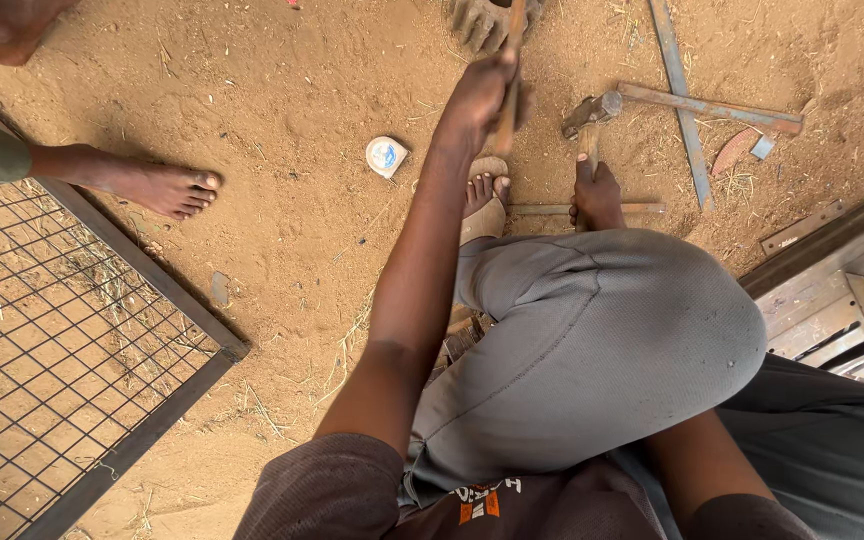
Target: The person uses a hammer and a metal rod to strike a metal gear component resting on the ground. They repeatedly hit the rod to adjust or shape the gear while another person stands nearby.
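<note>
Rusty, stiff, thin metal rod [508, 95], upright over sandy ground [292, 110], clasped mid-length by left hand [479, 98]; right hand [597, 195] wraps wooden-handled steel hammer [592, 115], probably head-heavy, best held low on handle.

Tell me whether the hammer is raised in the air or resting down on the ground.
Down, it seems. The hammer has its head low by the flat metal bars on the sandy ground, the right hand gripping its handle.
</note>
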